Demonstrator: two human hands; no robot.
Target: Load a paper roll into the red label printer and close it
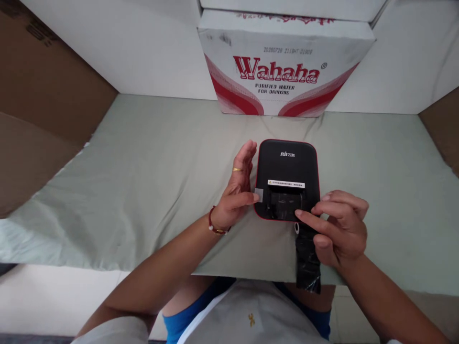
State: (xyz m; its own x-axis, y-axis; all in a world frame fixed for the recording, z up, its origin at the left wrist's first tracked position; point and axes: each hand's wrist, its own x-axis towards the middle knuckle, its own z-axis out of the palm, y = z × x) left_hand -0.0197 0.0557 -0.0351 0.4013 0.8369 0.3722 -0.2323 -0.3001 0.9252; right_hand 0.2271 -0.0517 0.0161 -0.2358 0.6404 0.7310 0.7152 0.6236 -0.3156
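Note:
A small black receipt printer (289,165) with a thin red edge lies on the cloth-covered table. My left hand (238,191) rests along its left side with the fingers stretched out. The thumb of that hand presses a small translucent square of film (259,195) at the printer's left edge. My right hand (340,222) is at the front right corner, its index finger stretched onto the glossy dark window (285,203) and its other fingers bent loosely. Below the printer, a shiny black plastic strip (307,260) hangs over the table's front edge, beside the right thumb.
A white and red water carton (279,71) stands behind the printer against a white wall (154,48). Brown cardboard (46,81) rises at the left, and another brown panel (442,124) stands at the right. Pale green cloth (143,167) covers the table.

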